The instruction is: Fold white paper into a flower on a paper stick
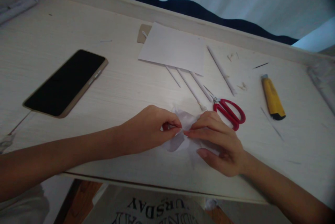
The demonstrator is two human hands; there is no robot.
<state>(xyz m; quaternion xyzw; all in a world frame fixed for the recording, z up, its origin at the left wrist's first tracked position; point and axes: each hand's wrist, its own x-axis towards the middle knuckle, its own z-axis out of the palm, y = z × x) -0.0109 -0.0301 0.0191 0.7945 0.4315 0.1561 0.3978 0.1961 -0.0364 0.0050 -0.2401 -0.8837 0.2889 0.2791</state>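
A thin, crumpled piece of white paper [176, 143] is between my two hands, just above the front part of the white table. My left hand [149, 126] is closed, pinching the paper between thumb and forefinger. Fingertips of my right hand [222, 142] meet the left ones at the paper's middle, and its fingers curl over the right part of the paper. The right thumb sits lower, apart from the forefinger. My fingers hide much of the paper. Just beyond the right hand lie scissors [229, 112] with red handles, their blades slightly apart.
A black-screened phone [65, 81] lies left. Farther back, a white sheet [172, 47] covers the ends of several rolled paper sticks [190, 86] and part of a brown card [142, 32]. Another paper stick [221, 70] and a yellow cutter [272, 96] lie right. A raised edge [167, 18] runs behind.
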